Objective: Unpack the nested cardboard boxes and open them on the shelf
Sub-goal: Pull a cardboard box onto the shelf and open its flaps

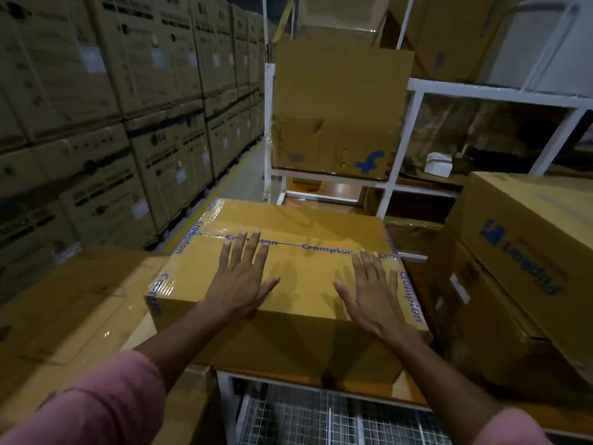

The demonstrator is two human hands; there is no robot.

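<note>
Progress: unpacking not begun | Crompton box (288, 271) on shelf (317, 385), tape seam (288, 243) intact, flaps closed | left hand (240, 284) flat on lid, fingers spread | right hand (375, 293) likewise, holding nothing | remaining: cut tape, lift out nested boxes, open each.

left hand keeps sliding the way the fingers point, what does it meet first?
Likely the printed tape seam across the top of the taped box; the left hand lies flat, fingertips almost at it. Past that, only bare lid shows.
</note>
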